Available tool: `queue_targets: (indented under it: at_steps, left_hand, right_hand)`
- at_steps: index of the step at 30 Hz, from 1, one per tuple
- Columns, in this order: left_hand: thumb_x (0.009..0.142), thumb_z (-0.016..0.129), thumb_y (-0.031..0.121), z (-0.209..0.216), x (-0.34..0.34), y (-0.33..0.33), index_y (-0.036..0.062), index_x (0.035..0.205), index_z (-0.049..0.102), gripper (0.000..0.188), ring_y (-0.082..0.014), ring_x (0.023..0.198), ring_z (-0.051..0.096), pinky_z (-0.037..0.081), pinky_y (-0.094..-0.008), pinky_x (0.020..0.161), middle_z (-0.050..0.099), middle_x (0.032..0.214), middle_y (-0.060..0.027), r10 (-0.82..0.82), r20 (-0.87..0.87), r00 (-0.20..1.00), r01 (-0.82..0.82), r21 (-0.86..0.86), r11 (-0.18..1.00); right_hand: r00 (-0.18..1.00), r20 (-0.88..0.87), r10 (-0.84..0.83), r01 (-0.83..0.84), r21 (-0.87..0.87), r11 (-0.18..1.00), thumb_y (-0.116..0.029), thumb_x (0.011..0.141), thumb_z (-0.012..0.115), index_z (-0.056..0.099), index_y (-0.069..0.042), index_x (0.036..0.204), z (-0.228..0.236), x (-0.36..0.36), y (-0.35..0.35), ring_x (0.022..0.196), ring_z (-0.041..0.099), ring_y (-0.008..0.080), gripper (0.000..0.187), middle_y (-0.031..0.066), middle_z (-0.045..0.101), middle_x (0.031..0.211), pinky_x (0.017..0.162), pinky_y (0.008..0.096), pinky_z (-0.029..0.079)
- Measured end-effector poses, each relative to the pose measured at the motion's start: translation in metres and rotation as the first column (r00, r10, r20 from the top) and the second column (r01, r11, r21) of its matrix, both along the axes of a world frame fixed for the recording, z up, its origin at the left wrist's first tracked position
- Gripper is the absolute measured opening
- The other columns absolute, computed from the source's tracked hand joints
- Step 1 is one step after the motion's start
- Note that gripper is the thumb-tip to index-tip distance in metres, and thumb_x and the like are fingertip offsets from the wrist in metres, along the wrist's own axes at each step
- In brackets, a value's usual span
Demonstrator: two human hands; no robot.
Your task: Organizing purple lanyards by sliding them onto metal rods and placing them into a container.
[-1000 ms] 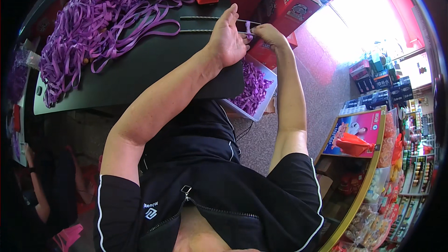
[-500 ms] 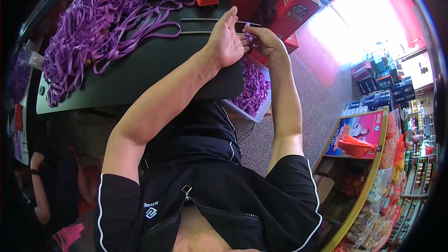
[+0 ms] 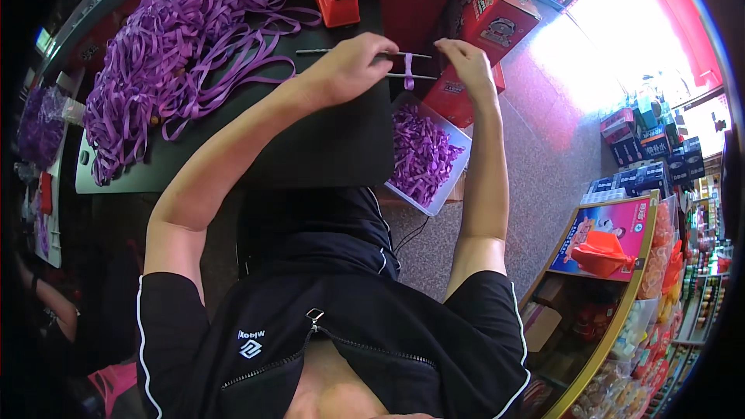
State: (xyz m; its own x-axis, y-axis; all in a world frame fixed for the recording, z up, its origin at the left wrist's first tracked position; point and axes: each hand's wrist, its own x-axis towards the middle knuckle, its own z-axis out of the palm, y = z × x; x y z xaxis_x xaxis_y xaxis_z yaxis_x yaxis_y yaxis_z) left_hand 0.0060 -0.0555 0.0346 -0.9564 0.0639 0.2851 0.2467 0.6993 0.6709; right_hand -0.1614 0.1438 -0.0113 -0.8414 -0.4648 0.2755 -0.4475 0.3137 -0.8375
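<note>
Two thin, twisted metal rods [image 3: 423, 77] run side by side past the right edge of the black table. A short loop of purple ribbon [image 3: 409, 71] is wrapped around both, bridging the gap between them. My left hand [image 3: 349, 68] is over the rods, left of the loop, its fingers curved and apart from the thumb, with no ribbon seen in it. Right of the loop, my right hand [image 3: 470, 67] is raised by the rod ends with fingers stretched out. Long purple ribbons [image 3: 178, 54] lie heaped on the table's left side.
Below the rods stands a pale plastic bin [image 3: 429, 208] holding many short purple ribbon pieces [image 3: 423, 155]. A red tape dispenser [image 3: 335, 0] sits at the table's back. Red boxes [image 3: 497, 12] are stacked to the right. A gold-edged display case [image 3: 601, 318] stands at lower right.
Both hands have come away from the ribbon on the rods and moved apart, left hand leftward, right hand up and rightward. The small loop now shows by itself on the rods.
</note>
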Motion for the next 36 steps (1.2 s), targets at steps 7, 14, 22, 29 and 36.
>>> queue_targets:
  at_steps: [7, 14, 22, 29, 36]
  left_hand:
    - [0.081, 0.063, 0.013, -0.031, -0.021, -0.013, 0.0029, 0.096, 0.063, 0.018, -0.0312, 0.115, 0.05, 0.038, -0.0401, 0.097, 0.057, 0.114, -0.0138, -0.129, -0.261, 0.957, 0.03, -0.354, 0.935]
    - [0.081, 0.064, 0.011, -0.038, -0.025, -0.023, 0.0011, 0.089, 0.064, 0.013, -0.0299, 0.1, 0.057, 0.046, -0.0358, 0.086, 0.057, 0.105, -0.0129, -0.124, -0.226, 0.966, 0.115, -0.054, 0.992]
    - [0.078, 0.065, 0.011, -0.05, -0.027, -0.027, 0.0022, 0.085, 0.063, 0.012, -0.0308, 0.096, 0.057, 0.044, -0.0383, 0.085, 0.058, 0.101, -0.0122, -0.096, -0.309, 0.946, 0.1, -0.005, 0.995]
    - [0.077, 0.065, 0.012, -0.05, -0.029, -0.025, 0.0019, 0.083, 0.063, 0.012, -0.0293, 0.094, 0.058, 0.044, -0.0383, 0.084, 0.058, 0.098, -0.0115, -0.083, -0.335, 0.939, 0.084, -0.01, 0.996]
    - [0.078, 0.065, 0.012, -0.048, -0.029, -0.027, 0.0024, 0.085, 0.063, 0.012, -0.0295, 0.094, 0.058, 0.044, -0.0388, 0.084, 0.058, 0.1, -0.0116, -0.094, -0.306, 0.948, 0.086, -0.038, 0.996]
  right_hand:
    - [0.794, 0.512, 0.328, -0.293, -0.151, 0.944, -0.016, 0.082, 0.067, 0.066, -0.001, 0.096, 0.001, 0.001, -0.039, 0.075, 0.06, 0.0094, 0.021, 0.0026, 0.064, 0.084, 0.067, 0.0223, 0.048]
    - [0.677, 0.663, 0.318, -0.21, -0.24, 0.948, -0.016, 0.08, 0.066, 0.065, -0.006, 0.086, -0.014, -0.004, -0.046, 0.061, 0.052, 0.0045, 0.012, -0.002, 0.058, 0.071, 0.054, 0.0181, 0.039]
    - [0.709, 0.7, 0.088, 0.127, -0.249, 0.96, -0.026, 0.084, 0.063, 0.067, -0.007, 0.092, 0.0, 0.032, -0.034, 0.069, 0.055, 0.007, 0.021, -0.0009, 0.062, 0.08, 0.061, 0.0231, 0.042]
    - [0.75, 0.659, 0.054, -0.147, 0.087, 0.985, -0.028, 0.08, 0.068, 0.068, -0.003, 0.089, -0.006, 0.038, -0.013, 0.069, 0.051, 0.0063, 0.027, -0.0019, 0.061, 0.077, 0.064, 0.0223, 0.039]
    - [0.705, 0.697, 0.131, -0.244, 0.065, 0.968, -0.017, 0.079, 0.069, 0.065, -0.002, 0.083, -0.012, 0.021, -0.017, 0.069, 0.055, 0.0072, 0.015, 0.0004, 0.062, 0.077, 0.065, 0.0211, 0.043]
